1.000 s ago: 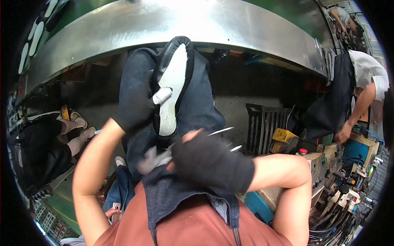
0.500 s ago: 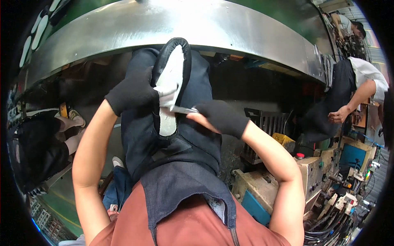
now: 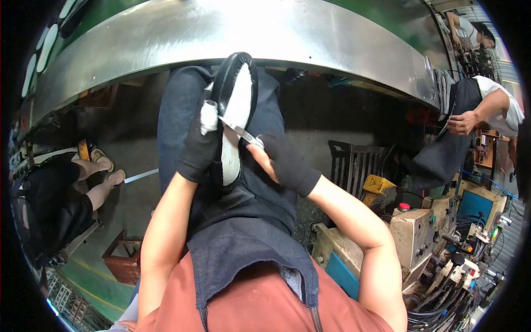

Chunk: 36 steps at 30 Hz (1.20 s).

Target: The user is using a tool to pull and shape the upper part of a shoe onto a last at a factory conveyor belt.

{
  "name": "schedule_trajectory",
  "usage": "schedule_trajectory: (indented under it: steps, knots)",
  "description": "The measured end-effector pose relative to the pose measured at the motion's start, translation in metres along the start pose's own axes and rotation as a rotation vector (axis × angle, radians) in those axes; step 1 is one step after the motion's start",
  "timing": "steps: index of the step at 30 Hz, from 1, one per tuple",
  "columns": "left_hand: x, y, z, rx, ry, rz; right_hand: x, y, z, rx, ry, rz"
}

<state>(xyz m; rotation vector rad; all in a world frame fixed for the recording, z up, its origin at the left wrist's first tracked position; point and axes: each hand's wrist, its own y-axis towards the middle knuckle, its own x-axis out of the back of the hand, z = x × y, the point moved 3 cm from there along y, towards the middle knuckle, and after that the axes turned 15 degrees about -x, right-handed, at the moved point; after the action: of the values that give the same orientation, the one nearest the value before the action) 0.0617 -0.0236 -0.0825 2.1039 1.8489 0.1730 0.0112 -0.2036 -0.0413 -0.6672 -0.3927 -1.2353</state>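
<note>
A black shoe (image 3: 239, 102) rests along my lap, toe pointing away and its white underside facing up. My left hand (image 3: 200, 146), in a black fingerless glove, is closed round the shoe's left side. White wrapping (image 3: 209, 117) covers its thumb, which lies along the edge; the other fingers are hidden behind the shoe. My right hand (image 3: 285, 163), gloved the same way, is closed on a slim metal blade-like tool (image 3: 242, 133). The tool's thin tip meets the shoe's left rim just below the wrapped thumb. Its exact kind is unclear.
Beyond my knees runs a metal bench edge (image 3: 365, 66) beside a green surface (image 3: 387, 22). A worn machine (image 3: 412, 232) with a red button stands at the right, near a yellow box (image 3: 378, 185). People are at both sides. A brown stool (image 3: 123, 257) is behind at left.
My left hand has shifted from across the white underside to the shoe's left side. The tool now points up-left to the rim. The shoe has turned slightly, and a person at right raised a hand.
</note>
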Motion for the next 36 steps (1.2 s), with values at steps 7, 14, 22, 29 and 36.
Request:
schedule_trajectory:
  steps: [7, 14, 22, 29, 36]
  knots:
    - [0.005, -0.008, -0.012, 0.121, 0.353, 0.054, 0.069, -0.005, 0.023, -0.133, -0.257, 0.322]
    - [0.011, -0.014, -0.027, 0.088, 0.34, 0.385, 0.036, 0.007, 0.038, 0.434, -0.228, 0.136]
    - [0.015, -0.01, -0.004, 0.114, 0.504, 0.118, 0.054, -0.032, 0.0, -0.352, 0.078, 0.33]
    - [0.019, -0.019, 0.003, 0.472, 0.504, 0.338, 0.073, -0.016, 0.083, 0.241, 0.132, 0.08]
    - [0.01, -0.023, -0.042, 0.159, 0.371, 0.356, 0.014, -0.033, -0.003, -0.376, 0.305, 0.16]
